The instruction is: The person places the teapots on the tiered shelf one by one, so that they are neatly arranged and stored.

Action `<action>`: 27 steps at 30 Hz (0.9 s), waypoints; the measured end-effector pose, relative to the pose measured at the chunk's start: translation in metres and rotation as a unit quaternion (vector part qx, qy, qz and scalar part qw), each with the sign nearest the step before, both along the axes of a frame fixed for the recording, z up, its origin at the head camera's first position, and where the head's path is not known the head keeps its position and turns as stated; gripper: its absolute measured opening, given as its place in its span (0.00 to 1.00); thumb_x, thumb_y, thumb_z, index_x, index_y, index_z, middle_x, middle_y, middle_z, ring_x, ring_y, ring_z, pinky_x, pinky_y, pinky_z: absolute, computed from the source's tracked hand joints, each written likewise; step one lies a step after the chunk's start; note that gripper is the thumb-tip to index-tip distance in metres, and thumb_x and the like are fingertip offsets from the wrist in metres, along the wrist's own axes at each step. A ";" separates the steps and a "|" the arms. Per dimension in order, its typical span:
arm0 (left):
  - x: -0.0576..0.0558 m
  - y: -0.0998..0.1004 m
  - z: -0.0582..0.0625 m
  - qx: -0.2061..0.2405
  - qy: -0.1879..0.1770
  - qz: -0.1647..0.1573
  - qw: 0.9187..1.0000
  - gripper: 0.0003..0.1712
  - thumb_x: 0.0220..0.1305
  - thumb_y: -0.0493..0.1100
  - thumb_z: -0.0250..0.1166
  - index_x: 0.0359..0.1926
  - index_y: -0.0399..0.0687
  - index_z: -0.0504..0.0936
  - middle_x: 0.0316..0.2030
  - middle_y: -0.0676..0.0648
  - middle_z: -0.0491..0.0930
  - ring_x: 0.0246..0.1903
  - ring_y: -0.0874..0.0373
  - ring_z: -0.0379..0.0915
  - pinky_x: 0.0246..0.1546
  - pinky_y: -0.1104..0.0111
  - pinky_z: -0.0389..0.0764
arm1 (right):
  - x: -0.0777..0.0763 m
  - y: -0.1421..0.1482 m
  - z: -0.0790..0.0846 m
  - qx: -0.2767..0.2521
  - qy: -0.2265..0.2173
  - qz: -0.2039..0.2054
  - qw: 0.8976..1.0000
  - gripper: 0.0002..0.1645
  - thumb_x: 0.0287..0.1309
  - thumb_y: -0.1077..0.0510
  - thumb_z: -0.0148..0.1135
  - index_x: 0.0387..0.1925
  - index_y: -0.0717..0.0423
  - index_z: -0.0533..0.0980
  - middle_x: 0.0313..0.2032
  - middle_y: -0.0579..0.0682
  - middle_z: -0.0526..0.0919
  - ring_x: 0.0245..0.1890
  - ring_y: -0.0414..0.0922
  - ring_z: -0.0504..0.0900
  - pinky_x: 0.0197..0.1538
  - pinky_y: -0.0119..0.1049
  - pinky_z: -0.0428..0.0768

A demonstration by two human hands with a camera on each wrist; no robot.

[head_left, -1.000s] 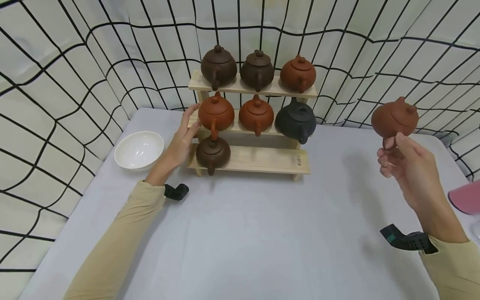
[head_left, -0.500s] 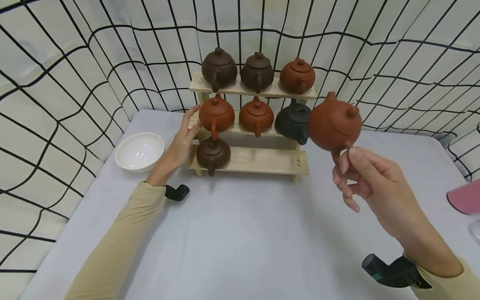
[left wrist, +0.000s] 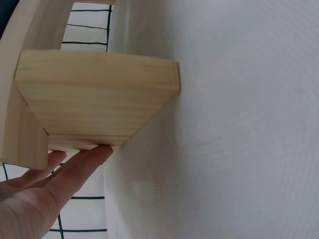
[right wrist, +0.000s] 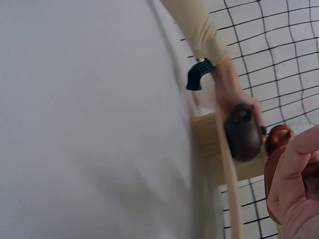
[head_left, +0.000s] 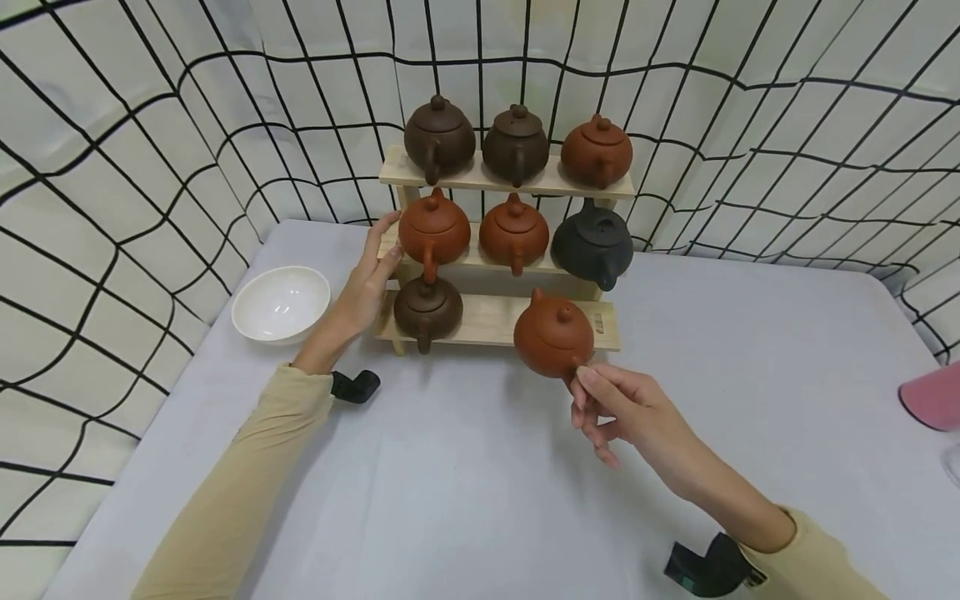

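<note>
In the head view my right hand (head_left: 637,408) pinches the handle of a reddish-brown clay teapot (head_left: 553,337) between thumb and fingers. This teapot overlaps the right part of the lowest tier of a wooden three-tier stand (head_left: 487,321). My left hand (head_left: 362,287) rests against the stand's left side, its fairly straight fingers (left wrist: 79,167) touching the wood in the left wrist view. A dark brown teapot (head_left: 427,308) sits at the left of the lowest tier. On the middle tier stand two orange-red teapots (head_left: 434,227) and a black one (head_left: 592,242).
The top tier bears two dark brown teapots (head_left: 439,133) and a reddish one (head_left: 597,150). A white bowl (head_left: 281,304) stands left of the stand, beside my left forearm. A pink object (head_left: 932,398) is at the right edge. Black wire mesh (head_left: 750,150) rises behind the table.
My right hand has carried the reddish-brown teapot leftward and down, from the far right to the front of the lowest tier. My left hand has stayed at the stand's side.
</note>
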State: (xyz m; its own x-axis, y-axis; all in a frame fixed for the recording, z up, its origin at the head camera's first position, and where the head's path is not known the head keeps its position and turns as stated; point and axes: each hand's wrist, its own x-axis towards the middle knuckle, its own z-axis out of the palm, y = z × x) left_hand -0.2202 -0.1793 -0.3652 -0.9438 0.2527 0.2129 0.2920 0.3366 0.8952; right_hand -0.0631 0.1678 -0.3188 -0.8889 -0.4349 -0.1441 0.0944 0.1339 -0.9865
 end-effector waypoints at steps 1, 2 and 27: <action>0.000 0.000 0.000 0.000 -0.001 0.000 1.000 0.34 0.85 0.50 0.39 0.84 0.52 0.43 0.83 0.44 0.44 0.78 0.39 0.49 0.73 0.38 0.58 | -0.002 -0.001 -0.004 0.004 -0.005 -0.003 1.000 0.22 0.83 0.51 0.49 0.37 0.67 0.72 0.31 0.58 0.77 0.23 0.44 0.73 0.21 0.34 0.77; 0.000 0.000 0.000 0.001 -0.001 0.000 1.000 0.34 0.85 0.50 0.39 0.84 0.52 0.43 0.83 0.44 0.45 0.78 0.39 0.50 0.73 0.39 0.58 | -0.005 -0.002 -0.007 0.008 -0.006 -0.006 1.000 0.22 0.83 0.51 0.49 0.37 0.67 0.72 0.31 0.58 0.77 0.23 0.44 0.73 0.22 0.34 0.77; 0.004 -0.002 0.001 -0.012 -0.002 0.003 1.000 0.34 0.84 0.52 0.38 0.84 0.55 0.42 0.83 0.45 0.43 0.77 0.36 0.52 0.70 0.38 0.62 | -0.043 -0.023 -0.033 0.041 -0.021 -0.038 0.998 0.23 0.84 0.51 0.47 0.44 0.72 0.71 0.30 0.52 0.77 0.23 0.41 0.72 0.23 0.30 0.70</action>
State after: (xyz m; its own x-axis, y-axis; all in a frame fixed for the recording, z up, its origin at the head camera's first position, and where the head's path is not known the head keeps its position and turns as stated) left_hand -0.2158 -0.1815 -0.3640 -0.9460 0.2529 0.2026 0.2864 0.3601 0.8878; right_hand -0.1058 0.1452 -0.3516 -0.9109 -0.3520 -0.2154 0.1493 0.2055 -0.9672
